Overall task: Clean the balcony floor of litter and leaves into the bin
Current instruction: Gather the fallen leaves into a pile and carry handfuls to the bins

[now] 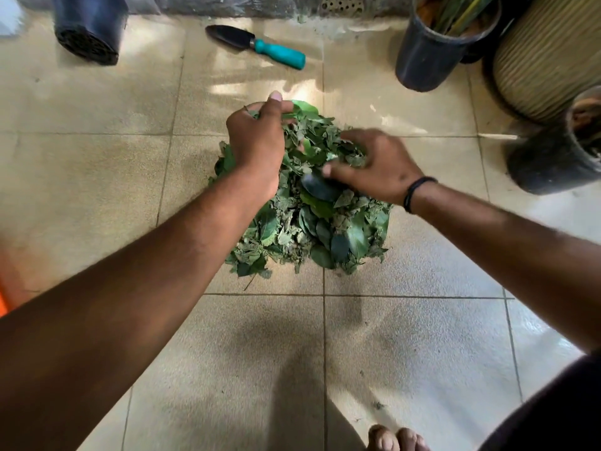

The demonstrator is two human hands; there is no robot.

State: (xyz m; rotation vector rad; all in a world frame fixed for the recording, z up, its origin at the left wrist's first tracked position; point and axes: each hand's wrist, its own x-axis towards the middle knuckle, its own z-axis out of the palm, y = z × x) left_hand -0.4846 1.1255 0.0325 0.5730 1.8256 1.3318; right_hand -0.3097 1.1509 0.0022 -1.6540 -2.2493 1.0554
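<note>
Toes [395, 439] mark your stance; your left hand [257, 141] and right hand [377, 170] curl into the leaf pile [312, 229], gripping leaves for bin transfer.

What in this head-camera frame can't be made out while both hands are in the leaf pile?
- Bin: none identifiable in the head view; an orange object is cut off by the left edge.
- Left hand and right hand: fingertips buried in the leaf pile, so the grip is unclear.
- Dark pot: motion-blurred, cut by the right edge.
- Litter under the leaves: hidden.
</note>
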